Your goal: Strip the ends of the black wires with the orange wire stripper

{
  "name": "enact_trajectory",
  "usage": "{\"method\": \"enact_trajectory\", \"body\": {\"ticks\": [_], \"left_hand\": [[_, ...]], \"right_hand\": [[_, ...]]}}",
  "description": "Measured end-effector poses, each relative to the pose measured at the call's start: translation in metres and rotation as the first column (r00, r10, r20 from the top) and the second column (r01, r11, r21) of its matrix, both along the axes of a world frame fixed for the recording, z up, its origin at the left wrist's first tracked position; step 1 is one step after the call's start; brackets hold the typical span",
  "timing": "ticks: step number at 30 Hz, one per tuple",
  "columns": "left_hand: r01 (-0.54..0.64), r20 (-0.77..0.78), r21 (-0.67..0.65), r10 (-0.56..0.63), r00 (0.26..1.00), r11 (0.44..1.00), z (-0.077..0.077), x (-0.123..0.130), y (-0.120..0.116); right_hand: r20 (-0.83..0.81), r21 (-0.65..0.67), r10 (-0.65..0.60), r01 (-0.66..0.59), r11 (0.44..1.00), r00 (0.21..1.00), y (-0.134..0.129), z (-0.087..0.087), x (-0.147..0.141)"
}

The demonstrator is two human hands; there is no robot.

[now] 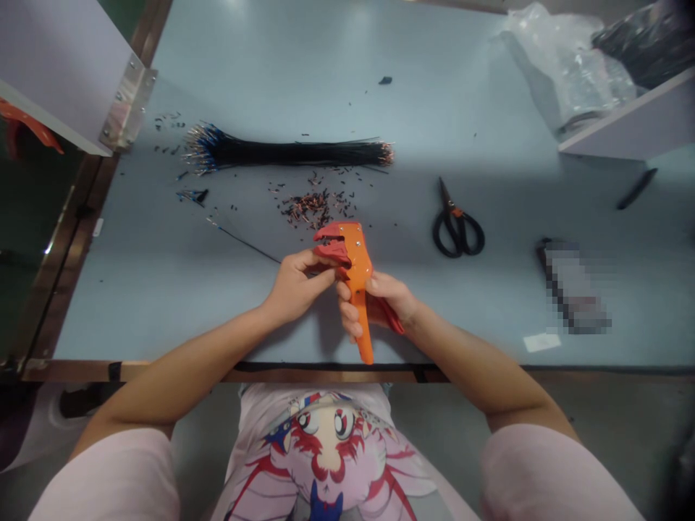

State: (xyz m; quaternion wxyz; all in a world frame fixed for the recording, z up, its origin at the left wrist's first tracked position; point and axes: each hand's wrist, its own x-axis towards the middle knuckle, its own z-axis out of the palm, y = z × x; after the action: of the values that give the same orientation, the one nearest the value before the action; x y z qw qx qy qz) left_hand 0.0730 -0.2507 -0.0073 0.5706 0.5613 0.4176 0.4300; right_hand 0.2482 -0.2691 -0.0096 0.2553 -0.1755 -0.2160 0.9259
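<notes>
An orange wire stripper (357, 264) with red jaws stands over the table, its jaws toward the upper left. My right hand (383, 304) is wrapped round its handles. Just left of the tool, my left hand (302, 284) pinches a thin black wire (247, 244), which runs out to the upper left and has a metal tip at its far end. The wire's near end is hidden by my fingers and the jaws. Above lies a long bundle of black wires (293, 153), with blue and metal ends at the left and copper ends at the right. Small clippings (312, 208) lie below the bundle.
Black-handled scissors (459, 233) lie right of the tool. Farther right are a blurred-out object (578, 289), a white label (541, 341) and a black piece (637, 189). Clear plastic bags (580, 69) sit at the back right. Pale panels stand at both sides.
</notes>
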Motion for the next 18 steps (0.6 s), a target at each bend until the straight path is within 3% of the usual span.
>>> {"method": "enact_trajectory", "body": {"ticks": [6,12,18], "left_hand": [[0.018,0.03,-0.015,-0.018,0.999,1.0,0.001,-0.001,0.0],[-0.009,0.005,-0.026,0.009,1.0,1.0,-0.001,0.0,0.001],[-0.01,-0.017,-0.051,0.009,1.0,0.999,-0.001,0.001,0.001]], "right_hand": [[0.006,-0.002,-0.015,0.015,1.0,1.0,-0.002,0.001,-0.001],[0.13,-0.011,-0.124,0.126,0.992,0.984,-0.005,0.002,-0.008],[0.216,0.043,-0.154,0.148,0.988,0.964,-0.005,0.003,-0.014]]}}
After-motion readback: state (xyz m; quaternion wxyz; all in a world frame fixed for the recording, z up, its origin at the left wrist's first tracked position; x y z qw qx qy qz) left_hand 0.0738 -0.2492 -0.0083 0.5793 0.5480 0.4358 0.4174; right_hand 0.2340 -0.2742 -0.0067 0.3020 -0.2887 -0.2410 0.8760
